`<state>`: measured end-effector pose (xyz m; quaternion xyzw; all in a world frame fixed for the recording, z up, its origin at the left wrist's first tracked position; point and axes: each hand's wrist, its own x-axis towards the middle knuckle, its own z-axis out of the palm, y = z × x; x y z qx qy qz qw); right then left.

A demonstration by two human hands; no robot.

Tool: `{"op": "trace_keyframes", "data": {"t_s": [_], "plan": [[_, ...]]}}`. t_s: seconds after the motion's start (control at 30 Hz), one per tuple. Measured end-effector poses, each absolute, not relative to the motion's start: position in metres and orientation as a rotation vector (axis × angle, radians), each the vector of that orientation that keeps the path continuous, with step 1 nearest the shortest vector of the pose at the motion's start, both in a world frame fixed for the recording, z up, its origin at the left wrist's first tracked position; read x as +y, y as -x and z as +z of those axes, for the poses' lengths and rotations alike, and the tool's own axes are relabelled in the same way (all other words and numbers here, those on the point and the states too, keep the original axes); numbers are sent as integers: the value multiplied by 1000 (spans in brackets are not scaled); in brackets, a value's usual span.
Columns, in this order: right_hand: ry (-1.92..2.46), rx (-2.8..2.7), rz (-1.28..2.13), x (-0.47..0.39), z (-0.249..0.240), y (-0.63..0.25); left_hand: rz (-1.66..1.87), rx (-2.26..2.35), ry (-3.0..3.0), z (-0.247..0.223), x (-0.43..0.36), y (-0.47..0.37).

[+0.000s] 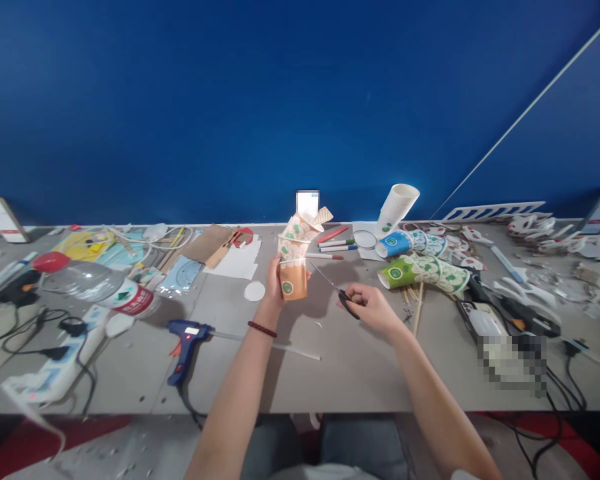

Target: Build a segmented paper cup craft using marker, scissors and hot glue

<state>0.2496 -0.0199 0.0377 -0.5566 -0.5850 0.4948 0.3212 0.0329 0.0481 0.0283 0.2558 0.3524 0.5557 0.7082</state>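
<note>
My left hand (275,283) is wrapped round a curved figure of joined paper cups (293,280), orange at its lower end and patterned with pale leaves higher up. A small patterned flap sticks out at its upper right. In my right hand (367,305) is a pair of black-handled scissors (349,303), its thin blade pointing up and left toward the cups but apart from them. A white paper disc (255,291) lies on the table just left of the cups. Several markers (337,247) lie behind, on the right.
A blue glue gun (187,347) with a long glue stick and a tipped water bottle (105,287) are on the left. To the right are stacked white cups (399,207), blue joined cups (413,243), green joined cups (423,272) and scraps. A power strip (65,363) trails cables.
</note>
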Motion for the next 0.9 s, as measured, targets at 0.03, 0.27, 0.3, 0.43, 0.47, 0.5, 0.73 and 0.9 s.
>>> {"op": "trace_keyframes", "data": {"t_s": [0.03,0.27,0.3,0.43,0.47,0.5,0.73,0.9], "plan": [[1450,-1533,1321,-20,38,-250,1209,743,-552,29,48,-31],[1388,-1563,1358,-22,38,-249,1162,624,-573,40,43,-32],[1387,-1564,1350,-22,38,-249,1153,625,-566,43,42,-32],[1376,-1572,1359,-22,39,-249,1125,629,-566,48,39,-33],[1372,-1572,1370,-23,40,-249,1120,622,-572,49,39,-33],[1369,-1573,1380,-23,40,-248,1114,613,-576,48,39,-33],[1355,-1591,1383,-22,37,-250,1064,565,-602,41,41,-31],[1367,-1607,1429,-21,38,-255,1039,618,-632,42,39,-28]]}}
